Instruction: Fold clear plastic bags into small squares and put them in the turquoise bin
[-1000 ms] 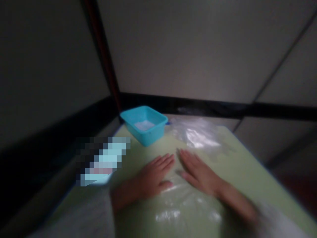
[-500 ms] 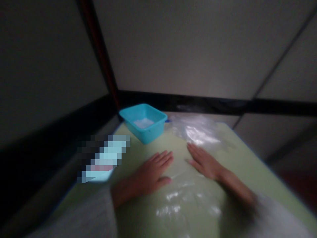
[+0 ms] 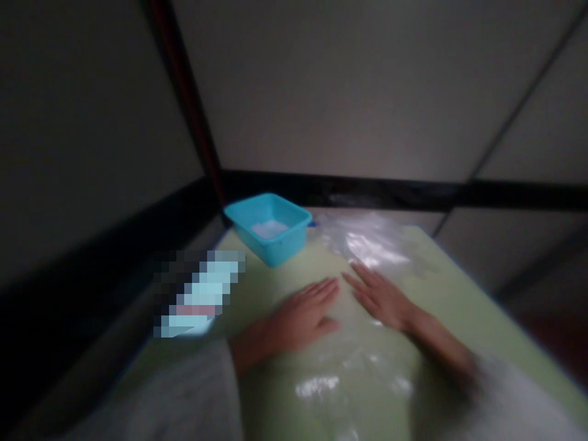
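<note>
A clear plastic bag or sheet (image 3: 321, 384) lies flat on the pale green tabletop in front of me, with shiny creases; its edges are hard to make out. My left hand (image 3: 305, 315) rests palm down on its far part, fingers stretched out and thumb apart. Close by on the right, my right hand (image 3: 383, 297) also lies flat with fingers extended, touching the plastic or the table. Beyond its fingertips is a crumpled heap of clear plastic (image 3: 372, 242). Neither hand grips anything.
A turquoise plastic basket (image 3: 285, 250) with something white inside stands at the table's far left corner. A pixelated bright screen-like object (image 3: 206, 291) sits at the left edge. Pale wall panels (image 3: 340, 92) with a dark band close off the back of the table (image 3: 463, 294).
My left hand has slid right, closer to my right hand. The right hand has shifted only slightly, its fingers a little more spread. The basket and plastic heap stay in place.
</note>
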Motion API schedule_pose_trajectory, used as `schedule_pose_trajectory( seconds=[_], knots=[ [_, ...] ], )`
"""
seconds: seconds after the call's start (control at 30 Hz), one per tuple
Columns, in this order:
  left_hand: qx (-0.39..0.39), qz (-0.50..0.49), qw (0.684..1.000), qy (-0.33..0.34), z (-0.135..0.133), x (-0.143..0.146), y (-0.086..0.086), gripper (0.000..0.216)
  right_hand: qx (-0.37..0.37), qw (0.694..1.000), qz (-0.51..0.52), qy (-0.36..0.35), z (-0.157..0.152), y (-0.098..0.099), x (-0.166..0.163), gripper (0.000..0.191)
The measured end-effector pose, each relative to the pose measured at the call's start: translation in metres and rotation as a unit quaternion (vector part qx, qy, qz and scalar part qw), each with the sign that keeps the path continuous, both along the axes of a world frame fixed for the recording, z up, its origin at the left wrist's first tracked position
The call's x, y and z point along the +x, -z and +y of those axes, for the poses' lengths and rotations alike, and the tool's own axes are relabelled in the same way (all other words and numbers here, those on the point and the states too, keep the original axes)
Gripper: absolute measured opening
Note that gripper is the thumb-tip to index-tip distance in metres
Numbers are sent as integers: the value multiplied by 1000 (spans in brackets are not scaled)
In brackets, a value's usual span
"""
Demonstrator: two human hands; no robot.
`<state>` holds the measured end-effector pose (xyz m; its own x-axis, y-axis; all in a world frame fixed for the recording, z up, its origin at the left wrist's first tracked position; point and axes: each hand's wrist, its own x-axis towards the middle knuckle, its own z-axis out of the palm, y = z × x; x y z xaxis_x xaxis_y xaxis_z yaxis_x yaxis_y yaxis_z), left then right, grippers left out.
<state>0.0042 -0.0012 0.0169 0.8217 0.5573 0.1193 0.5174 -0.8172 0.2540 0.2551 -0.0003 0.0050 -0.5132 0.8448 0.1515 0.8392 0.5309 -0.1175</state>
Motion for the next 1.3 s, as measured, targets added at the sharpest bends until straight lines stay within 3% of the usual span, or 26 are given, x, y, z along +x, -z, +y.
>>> schedule_pose_trajectory(
  seconds=[0.17, 0.47, 0.6, 0.77, 0.97, 1.3],
  knots=[
    [-10, 7, 1000, -7, 6, -13, 4, 62, 3, 1000, 1, -1, 1, 1, 1, 50],
    [-42, 28, 999, -2, 14, -55, -5, 58, -9, 1000, -4, 4, 0, -2, 0, 50],
    [-58, 45, 997, -22, 20, -78, -8, 59, -17, 1000, 0, 6, 0, -3, -1, 50],
    [-57, 17, 995, -86, 35, -97, 4, 53, -42, 996, 72, 11, 1, -2, 1, 54],
    [-76, -45, 986, -143, 45, -97, 16, 52, -37, 990, 132, 20, 1, -4, 3, 58],
    [-68, -76, 982, -158, 44, -84, 10, 49, 15, 994, 107, 6, -3, -1, 1, 61]
  ],
)
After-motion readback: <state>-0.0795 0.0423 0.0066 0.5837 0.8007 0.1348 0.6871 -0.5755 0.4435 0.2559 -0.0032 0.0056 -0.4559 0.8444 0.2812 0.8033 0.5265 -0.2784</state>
